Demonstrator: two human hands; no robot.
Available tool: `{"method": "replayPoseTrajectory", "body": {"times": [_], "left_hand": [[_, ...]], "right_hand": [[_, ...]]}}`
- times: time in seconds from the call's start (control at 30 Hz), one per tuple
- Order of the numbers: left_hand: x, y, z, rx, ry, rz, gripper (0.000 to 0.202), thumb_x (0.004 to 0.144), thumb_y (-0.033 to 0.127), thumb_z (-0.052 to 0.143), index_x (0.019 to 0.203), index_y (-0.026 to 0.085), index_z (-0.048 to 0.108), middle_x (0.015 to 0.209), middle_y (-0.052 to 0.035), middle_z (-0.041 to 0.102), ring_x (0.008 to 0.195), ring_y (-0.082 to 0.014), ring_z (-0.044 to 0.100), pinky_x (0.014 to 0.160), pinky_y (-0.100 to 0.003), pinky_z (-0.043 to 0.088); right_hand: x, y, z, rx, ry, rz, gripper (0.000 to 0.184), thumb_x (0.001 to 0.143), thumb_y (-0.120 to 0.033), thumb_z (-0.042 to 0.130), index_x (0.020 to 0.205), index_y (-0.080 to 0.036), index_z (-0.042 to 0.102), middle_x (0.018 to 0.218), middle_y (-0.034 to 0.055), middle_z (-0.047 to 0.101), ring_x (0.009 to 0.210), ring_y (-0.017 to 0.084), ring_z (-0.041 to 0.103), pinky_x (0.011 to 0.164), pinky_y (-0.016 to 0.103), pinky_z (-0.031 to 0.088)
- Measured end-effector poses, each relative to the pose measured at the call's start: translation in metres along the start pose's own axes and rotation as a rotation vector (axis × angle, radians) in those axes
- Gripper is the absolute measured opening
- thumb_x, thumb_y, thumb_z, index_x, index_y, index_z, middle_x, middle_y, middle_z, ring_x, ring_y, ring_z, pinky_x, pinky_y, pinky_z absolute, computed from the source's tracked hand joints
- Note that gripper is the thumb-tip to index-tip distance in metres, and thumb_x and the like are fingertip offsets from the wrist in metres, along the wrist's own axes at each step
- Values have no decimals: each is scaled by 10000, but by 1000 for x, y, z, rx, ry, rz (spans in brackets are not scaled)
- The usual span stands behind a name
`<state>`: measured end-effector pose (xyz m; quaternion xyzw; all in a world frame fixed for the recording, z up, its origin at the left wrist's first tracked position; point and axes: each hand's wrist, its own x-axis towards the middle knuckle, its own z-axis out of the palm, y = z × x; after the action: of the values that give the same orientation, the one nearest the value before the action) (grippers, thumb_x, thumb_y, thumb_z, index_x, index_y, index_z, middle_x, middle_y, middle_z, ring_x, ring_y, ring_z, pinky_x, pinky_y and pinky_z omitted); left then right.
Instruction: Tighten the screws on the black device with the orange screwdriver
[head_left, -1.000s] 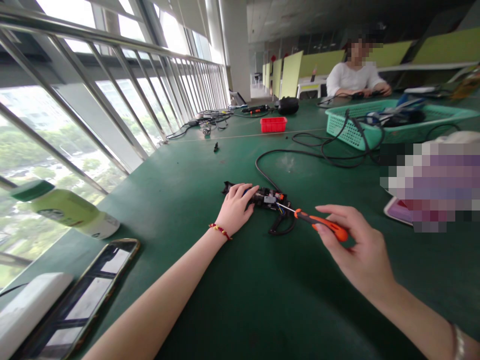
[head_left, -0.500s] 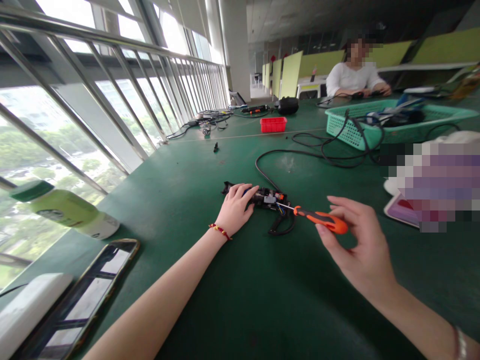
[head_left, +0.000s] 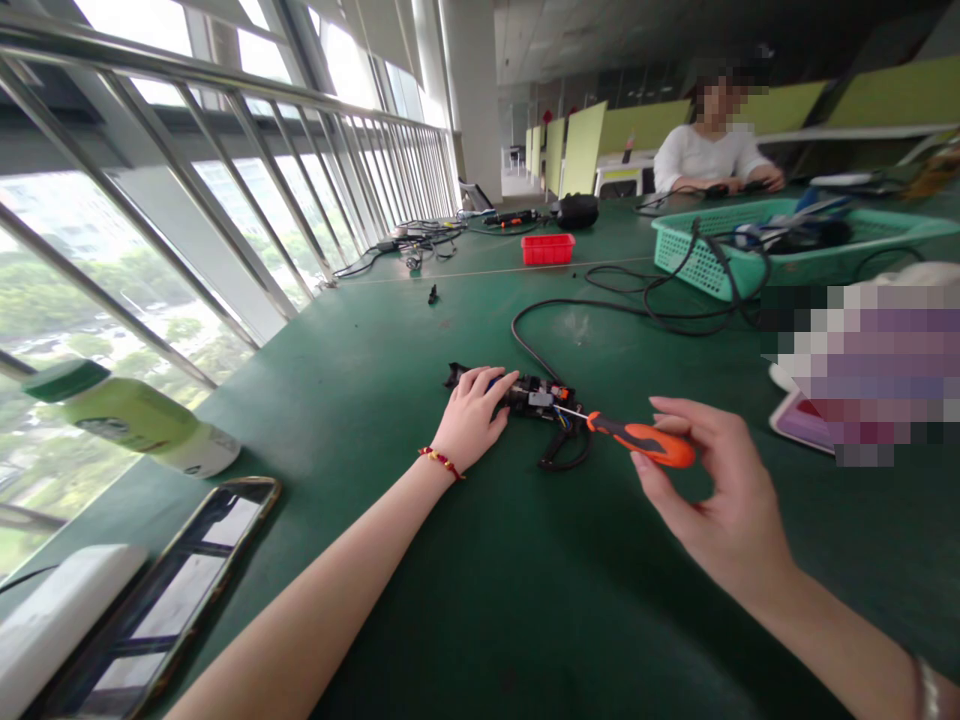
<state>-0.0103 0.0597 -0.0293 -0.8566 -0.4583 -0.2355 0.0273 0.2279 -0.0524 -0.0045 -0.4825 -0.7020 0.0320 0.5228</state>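
A black corded device point(head_left: 538, 398) with its casing open lies on the green table, showing a grey block, an orange-red part and coloured wires. My left hand point(head_left: 474, 415) is laid over its left half, fingers closed across it, hiding what is beneath. An orange and black screwdriver point(head_left: 637, 437) slants down leftward, its thin shaft reaching the wires beside the grey block. My right hand point(head_left: 720, 480) holds the handle loosely, thumb below and fingertips above. Below the device's right end a black curved piece point(head_left: 559, 458) rests on the table.
A black cable point(head_left: 525, 340) loops back to a teal basket point(head_left: 720, 270) of tools. Farther back stand a red tray point(head_left: 547, 249) and tangled cords point(head_left: 420, 240). At left are a phone point(head_left: 187, 580), a white block point(head_left: 75, 620) and a tilted bottle point(head_left: 135, 420). Another person point(head_left: 709, 155) sits across.
My right hand's fingers have shifted slightly on the screwdriver handle. The left hand and the device look the same.
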Motion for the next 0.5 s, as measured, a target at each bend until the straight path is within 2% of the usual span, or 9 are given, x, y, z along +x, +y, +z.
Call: {"method": "replayPoseTrajectory", "body": {"times": [0.1, 0.23, 0.3, 0.43, 0.5], "left_hand": [[0, 0, 0, -3, 3, -2, 476, 849, 152, 487, 1321, 213, 475, 1302, -89, 509, 1228, -260, 408, 1048, -475, 397], [0, 0, 1, -10, 8, 1, 477, 850, 152, 484, 1321, 222, 474, 1302, -90, 508, 1228, -262, 410, 1046, -480, 399], [0, 0, 1, -8, 7, 2, 475, 851, 153, 482, 1322, 220, 473, 1303, -90, 507, 1228, -262, 409, 1048, -480, 396], [0, 0, 0, -3, 1, -4, 473, 852, 154, 484, 1321, 217, 474, 1305, -82, 506, 1229, -259, 404, 1052, -467, 393], [0, 0, 0, -3, -1, -5, 475, 850, 154, 486, 1321, 215, 474, 1304, -82, 507, 1229, -258, 405, 1054, -462, 392]], "right_hand": [[0, 0, 1, 9, 39, -27, 411, 797, -229, 617, 1196, -218, 518, 995, 68, 613, 895, 206, 632, 787, 367, 544], [3, -5, -1, -31, -70, 66, 236, 817, -312, 605, 1032, -216, 588, 768, 21, 632, 681, 175, 636, 631, 322, 542], [3, -5, -1, -19, -91, 106, 230, 835, -318, 583, 1040, -214, 581, 748, 14, 627, 655, 166, 633, 597, 303, 532], [0, 1, 2, 19, 53, 60, 410, 809, -262, 615, 1203, -220, 508, 967, 63, 617, 870, 202, 637, 767, 360, 542], [-1, 2, 3, 20, 84, 34, 439, 799, -240, 624, 1220, -222, 500, 1034, 79, 604, 940, 215, 622, 818, 381, 531]]}}
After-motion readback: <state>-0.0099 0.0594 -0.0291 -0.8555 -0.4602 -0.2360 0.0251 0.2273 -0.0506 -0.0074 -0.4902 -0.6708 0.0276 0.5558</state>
